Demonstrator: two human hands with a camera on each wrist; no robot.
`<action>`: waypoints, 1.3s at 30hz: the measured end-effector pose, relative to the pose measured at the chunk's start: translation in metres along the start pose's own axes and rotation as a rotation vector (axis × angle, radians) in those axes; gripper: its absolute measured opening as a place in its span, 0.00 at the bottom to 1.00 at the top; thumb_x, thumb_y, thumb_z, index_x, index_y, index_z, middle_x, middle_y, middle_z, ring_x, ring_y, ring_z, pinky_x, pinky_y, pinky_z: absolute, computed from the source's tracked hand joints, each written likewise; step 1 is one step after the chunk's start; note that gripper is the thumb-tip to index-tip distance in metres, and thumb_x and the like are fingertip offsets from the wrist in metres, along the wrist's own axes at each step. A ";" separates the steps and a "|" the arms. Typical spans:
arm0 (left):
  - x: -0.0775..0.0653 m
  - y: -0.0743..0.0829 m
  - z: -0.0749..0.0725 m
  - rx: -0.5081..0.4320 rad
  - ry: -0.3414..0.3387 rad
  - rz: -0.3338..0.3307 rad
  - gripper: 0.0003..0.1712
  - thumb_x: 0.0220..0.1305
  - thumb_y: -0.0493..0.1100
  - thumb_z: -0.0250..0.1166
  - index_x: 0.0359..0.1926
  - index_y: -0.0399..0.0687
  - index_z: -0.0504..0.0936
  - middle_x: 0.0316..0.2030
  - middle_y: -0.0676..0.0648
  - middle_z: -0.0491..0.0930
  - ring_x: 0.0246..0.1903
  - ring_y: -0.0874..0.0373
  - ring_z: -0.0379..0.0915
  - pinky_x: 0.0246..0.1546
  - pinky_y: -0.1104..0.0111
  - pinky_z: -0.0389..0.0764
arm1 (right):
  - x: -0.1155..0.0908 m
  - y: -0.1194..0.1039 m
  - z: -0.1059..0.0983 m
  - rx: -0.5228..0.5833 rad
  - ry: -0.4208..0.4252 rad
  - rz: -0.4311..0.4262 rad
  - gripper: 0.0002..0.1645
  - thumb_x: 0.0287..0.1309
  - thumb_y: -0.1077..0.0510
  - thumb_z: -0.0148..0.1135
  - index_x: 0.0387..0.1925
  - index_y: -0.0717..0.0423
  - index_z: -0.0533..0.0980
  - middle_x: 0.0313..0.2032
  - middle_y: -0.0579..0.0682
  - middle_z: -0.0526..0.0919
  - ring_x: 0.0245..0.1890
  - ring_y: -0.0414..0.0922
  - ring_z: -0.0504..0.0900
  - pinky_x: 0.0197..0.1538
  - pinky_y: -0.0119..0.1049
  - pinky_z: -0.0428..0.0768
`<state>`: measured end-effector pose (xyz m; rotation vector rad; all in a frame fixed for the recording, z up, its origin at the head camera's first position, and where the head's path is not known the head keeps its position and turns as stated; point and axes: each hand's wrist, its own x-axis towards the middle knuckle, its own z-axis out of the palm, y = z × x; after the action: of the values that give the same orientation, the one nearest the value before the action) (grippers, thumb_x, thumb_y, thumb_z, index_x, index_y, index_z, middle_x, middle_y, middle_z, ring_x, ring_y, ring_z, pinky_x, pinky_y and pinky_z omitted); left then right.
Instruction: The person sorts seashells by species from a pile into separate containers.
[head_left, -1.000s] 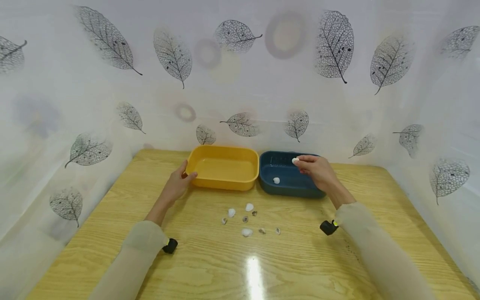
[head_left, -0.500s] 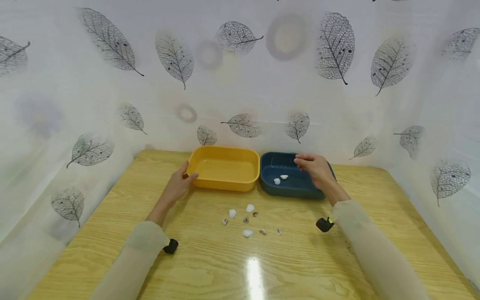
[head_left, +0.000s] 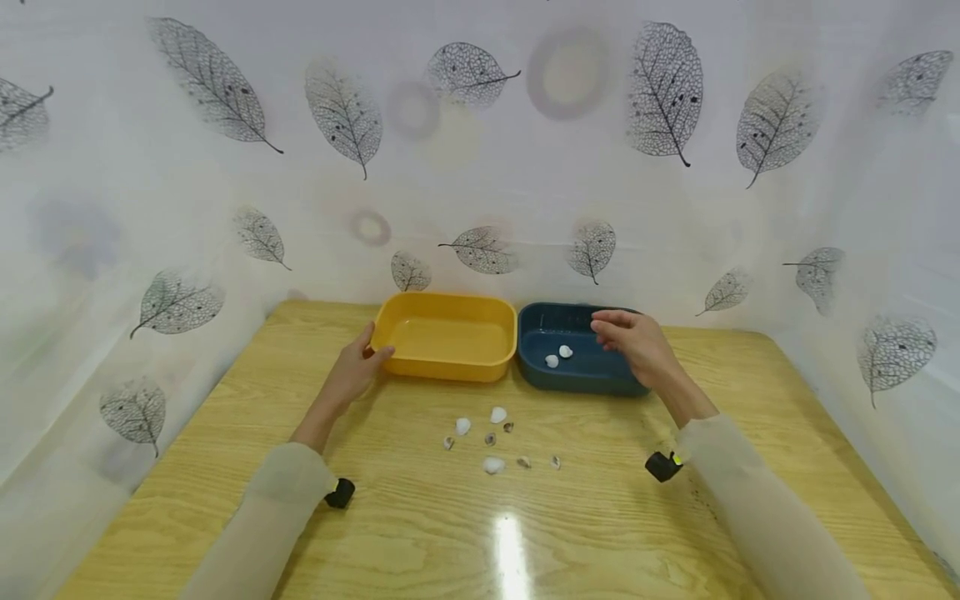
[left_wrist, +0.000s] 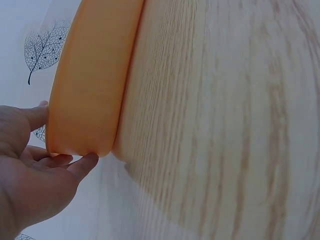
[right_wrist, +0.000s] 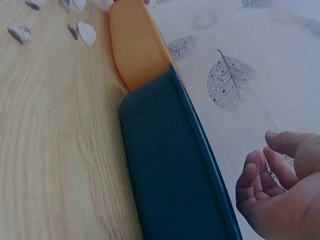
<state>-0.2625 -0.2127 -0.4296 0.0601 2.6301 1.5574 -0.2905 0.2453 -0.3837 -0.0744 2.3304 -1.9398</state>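
At the left end of the yellow plastic bin, my left hand grips the corner, thumb at the rim and fingers against the end wall. My right hand hovers over the right side of the dark blue bin, its fingers loosely bent and nothing between them. Inside the blue bin lie two white seashells, close together. In the right wrist view the hand is beyond the blue bin's rim, thumb apart from the fingers.
On the wooden table in front of the bins lie several shells: larger white ones and small greyish-brown ones. The two bins stand side by side near the back edge. A white leaf-print sheet hangs behind.
A white shell pinched in my right hand a second ago dropped into the blue bin beside the first. The right fingers have parted; my left hand has stayed on the yellow bin.
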 end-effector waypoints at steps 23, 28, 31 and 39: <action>-0.001 0.002 0.000 0.010 -0.003 -0.008 0.44 0.82 0.49 0.53 0.82 0.38 0.38 0.81 0.35 0.40 0.78 0.36 0.45 0.75 0.46 0.56 | -0.052 -0.015 0.024 -0.115 -0.273 -0.137 0.20 0.73 0.56 0.64 0.58 0.66 0.79 0.40 0.50 0.85 0.41 0.54 0.81 0.46 0.40 0.84; -0.001 0.000 0.000 0.010 0.003 -0.010 0.44 0.82 0.49 0.53 0.82 0.38 0.38 0.81 0.35 0.41 0.77 0.36 0.47 0.75 0.46 0.57 | -0.060 -0.008 0.036 -0.049 -0.355 -0.142 0.22 0.72 0.61 0.63 0.59 0.74 0.75 0.40 0.48 0.86 0.38 0.45 0.82 0.42 0.33 0.84; -0.001 0.000 -0.001 0.011 0.004 -0.005 0.44 0.82 0.50 0.53 0.82 0.39 0.38 0.81 0.35 0.41 0.77 0.36 0.47 0.74 0.46 0.58 | -0.064 -0.003 0.042 -0.033 -0.392 -0.149 0.21 0.73 0.62 0.62 0.58 0.75 0.75 0.40 0.49 0.86 0.38 0.47 0.82 0.42 0.33 0.83; -0.002 0.002 -0.001 0.000 -0.008 0.020 0.44 0.82 0.49 0.53 0.82 0.38 0.38 0.81 0.34 0.41 0.77 0.34 0.46 0.74 0.45 0.60 | -0.067 0.009 0.058 -0.076 -0.428 -0.125 0.18 0.72 0.60 0.63 0.57 0.68 0.79 0.41 0.58 0.85 0.42 0.57 0.81 0.44 0.42 0.84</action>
<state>-0.2603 -0.2129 -0.4276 0.0925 2.6317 1.5598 -0.2166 0.1975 -0.3994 -0.5922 2.1503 -1.6761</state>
